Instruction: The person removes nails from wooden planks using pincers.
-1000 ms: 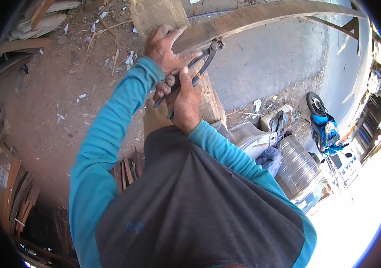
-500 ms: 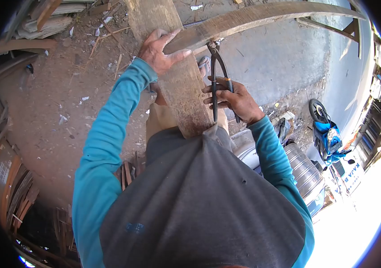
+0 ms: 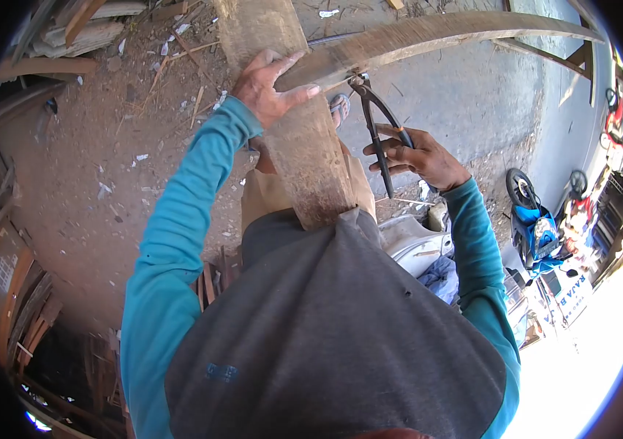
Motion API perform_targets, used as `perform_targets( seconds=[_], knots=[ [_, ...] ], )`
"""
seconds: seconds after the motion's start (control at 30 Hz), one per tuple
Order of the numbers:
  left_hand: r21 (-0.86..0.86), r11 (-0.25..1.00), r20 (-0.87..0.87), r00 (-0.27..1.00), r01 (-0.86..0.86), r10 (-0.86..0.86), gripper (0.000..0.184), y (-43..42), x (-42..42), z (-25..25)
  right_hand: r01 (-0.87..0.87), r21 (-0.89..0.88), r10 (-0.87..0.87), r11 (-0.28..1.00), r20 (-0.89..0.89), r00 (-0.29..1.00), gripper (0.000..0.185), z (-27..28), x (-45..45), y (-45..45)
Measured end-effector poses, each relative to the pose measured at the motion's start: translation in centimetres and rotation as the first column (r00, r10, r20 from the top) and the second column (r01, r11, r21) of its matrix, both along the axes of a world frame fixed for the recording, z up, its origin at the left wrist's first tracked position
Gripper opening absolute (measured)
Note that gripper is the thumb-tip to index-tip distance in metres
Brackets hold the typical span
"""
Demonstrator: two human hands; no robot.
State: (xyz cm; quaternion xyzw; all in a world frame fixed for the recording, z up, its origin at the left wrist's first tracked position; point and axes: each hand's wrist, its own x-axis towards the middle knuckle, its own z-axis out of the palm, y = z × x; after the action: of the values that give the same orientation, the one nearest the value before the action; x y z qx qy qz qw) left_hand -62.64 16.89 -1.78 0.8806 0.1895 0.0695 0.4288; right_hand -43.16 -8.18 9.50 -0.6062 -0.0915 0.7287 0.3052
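A long wooden plank (image 3: 436, 36), bowed by the lens, lies crosswise on a wide rough board (image 3: 308, 157) that runs toward my waist. My left hand (image 3: 271, 86) grips the plank's near end, thumb along the lower edge and forefinger along the upper one. My right hand (image 3: 417, 157) holds a pair of pincers (image 3: 379, 110) with dark handles spread apart, one showing an orange band. The pincers' jaws are at the plank's lower edge, just right of the board. Whatever they bite on is too small to make out.
Several timber offcuts (image 3: 30, 314) are stacked at the left, with more wood (image 3: 77, 33) at the upper left. Wood scraps and paper litter the dirt floor (image 3: 92, 219). A blue motorbike (image 3: 538, 223) stands at the right. A sandalled foot (image 3: 340, 110) shows beside the board.
My right hand and the pincers' handles have swung right, away from the board, with the jaws staying at the plank's edge. A red motorbike has come into view at the far right.
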Motion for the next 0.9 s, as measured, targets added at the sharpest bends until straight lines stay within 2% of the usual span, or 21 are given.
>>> perform_targets(
  seconds=[0.23,0.47,0.67,0.87,0.9],
  knots=[
    [-0.037,0.999,-0.005,1.000,-0.004,0.004,0.069,0.0,-0.1,-0.2,0.012,-0.012,-0.011,1.000,0.019,1.000,0.064,0.2,-0.3,0.3],
    [0.001,1.000,0.021,1.000,-0.004,0.004,0.069,-0.2,-0.2,-0.8,0.017,-0.018,-0.017,1.000,0.033,0.999,0.062,0.2,-0.5,0.2],
    [-0.031,1.000,0.012,1.000,-0.005,0.006,0.068,-0.3,-0.2,-0.7,0.027,-0.095,-0.020,0.995,0.075,0.997,0.061,0.1,0.2,-0.5],
    [-0.024,1.000,0.059,0.998,-0.017,0.018,0.068,-0.6,-0.1,-0.5,-0.005,-0.053,0.011,0.999,0.119,0.993,0.056,1.1,-0.2,0.4],
    [-0.035,0.999,0.041,0.999,-0.019,0.020,0.068,-0.6,-0.2,-0.4,-0.063,-0.034,0.068,0.997,0.161,0.985,0.055,0.6,-0.1,0.1]
  ],
)
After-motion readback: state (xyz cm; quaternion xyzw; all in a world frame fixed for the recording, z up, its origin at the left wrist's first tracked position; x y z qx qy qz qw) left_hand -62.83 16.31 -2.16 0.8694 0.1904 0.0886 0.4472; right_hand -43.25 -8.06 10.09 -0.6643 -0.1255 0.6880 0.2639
